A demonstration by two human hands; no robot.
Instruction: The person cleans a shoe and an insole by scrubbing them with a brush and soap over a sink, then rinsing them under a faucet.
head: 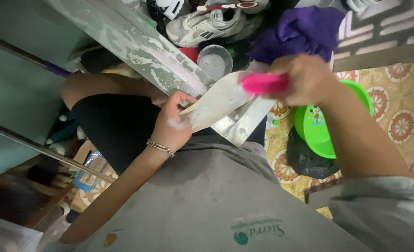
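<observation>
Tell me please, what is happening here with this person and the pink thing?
A seated person, seen from above, holds a flat pale insole-like piece at its end with the left hand. The right hand grips a pink brush and presses it on the piece's far end. The piece lies across a soapy metal bar. A green basin, a white sneaker and a purple cloth lie nearby on the patterned floor.

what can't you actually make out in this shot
- Pink tool in the right hand, head view: motion blur hides its shape, and the hand covers its far end.
- Pale flat piece pinched by the left hand: its material is unclear, and the tool covers its upper end.
- Green basin: the right forearm hides its inside.
- Sneaker: cut off by the top edge.
</observation>
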